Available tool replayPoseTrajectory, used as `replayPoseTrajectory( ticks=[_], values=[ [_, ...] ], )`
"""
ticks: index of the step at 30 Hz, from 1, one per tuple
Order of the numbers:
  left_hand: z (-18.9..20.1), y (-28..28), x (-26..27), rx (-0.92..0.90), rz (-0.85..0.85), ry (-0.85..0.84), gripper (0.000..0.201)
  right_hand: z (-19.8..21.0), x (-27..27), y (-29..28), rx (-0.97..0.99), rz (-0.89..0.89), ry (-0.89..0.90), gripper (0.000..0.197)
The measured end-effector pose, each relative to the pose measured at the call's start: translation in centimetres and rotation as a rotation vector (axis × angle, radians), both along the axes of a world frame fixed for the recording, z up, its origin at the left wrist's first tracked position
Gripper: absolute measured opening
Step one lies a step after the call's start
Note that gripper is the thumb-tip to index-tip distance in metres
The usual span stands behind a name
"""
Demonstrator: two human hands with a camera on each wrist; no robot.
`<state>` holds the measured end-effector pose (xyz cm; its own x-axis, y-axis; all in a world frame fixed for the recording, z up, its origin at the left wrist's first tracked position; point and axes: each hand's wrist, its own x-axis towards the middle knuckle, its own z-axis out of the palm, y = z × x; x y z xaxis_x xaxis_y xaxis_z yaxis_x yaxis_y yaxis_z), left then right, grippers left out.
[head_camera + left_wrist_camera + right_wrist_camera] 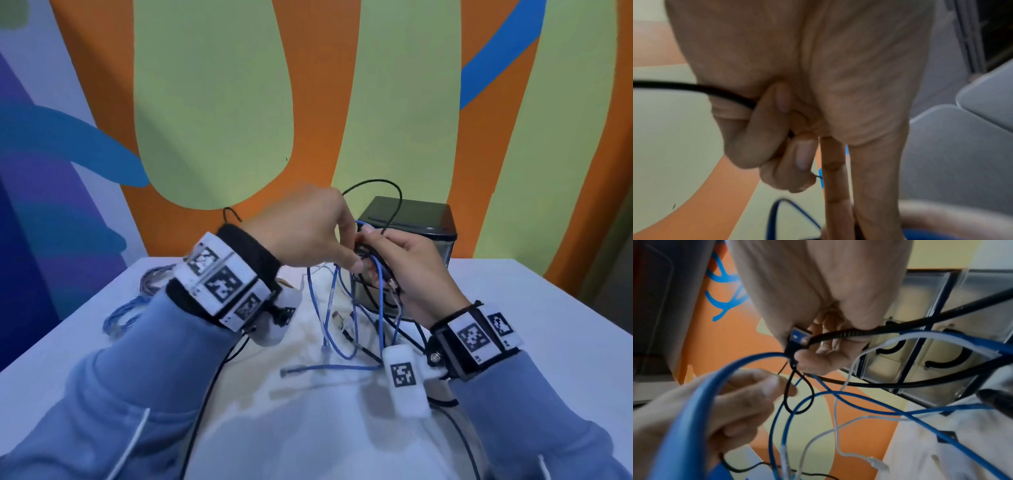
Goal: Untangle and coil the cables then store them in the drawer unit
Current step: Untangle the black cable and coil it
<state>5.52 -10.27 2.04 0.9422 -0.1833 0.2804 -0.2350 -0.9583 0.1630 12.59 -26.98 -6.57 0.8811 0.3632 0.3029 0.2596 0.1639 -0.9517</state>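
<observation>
Both hands work in the air above the white table (513, 308), lifting the tangle (356, 308) so its loops hang free and show where they cross. The left hand (308, 233) curls its thumb and first fingers round a thin black cable (694, 88), which leaves the fist to its outer side; its other fingers point straight down into the knot. The right hand (411, 270), just beside it and nearly touching, pinches a black plug with a blue insert (797, 340) between thumb and fingertips, probably as the free end to feed back through. Blue network cables (859, 400) and a white cable (838, 426) sag beneath both hands to the tabletop. The drawer unit (411, 216) stands just beyond the right hand, its clear drawer fronts (890, 363) closed. Room lies open toward the body and out past each wrist; a blue coil (123, 315) already lies beyond the left wrist.
</observation>
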Motion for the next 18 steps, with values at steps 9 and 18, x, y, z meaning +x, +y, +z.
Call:
replayPoseTrajectory(
  ticks=[9,18],
  values=[
    [-0.3,2.1,0.9,-0.071,-0.046,0.08,0.013,0.3,0.2,-0.7,-0.002,0.188,-0.028,0.041],
    [0.1,3.7,0.4,-0.098,-0.049,0.262,0.015,0.1,0.7,-0.4,0.071,0.059,0.107,0.01]
  ],
)
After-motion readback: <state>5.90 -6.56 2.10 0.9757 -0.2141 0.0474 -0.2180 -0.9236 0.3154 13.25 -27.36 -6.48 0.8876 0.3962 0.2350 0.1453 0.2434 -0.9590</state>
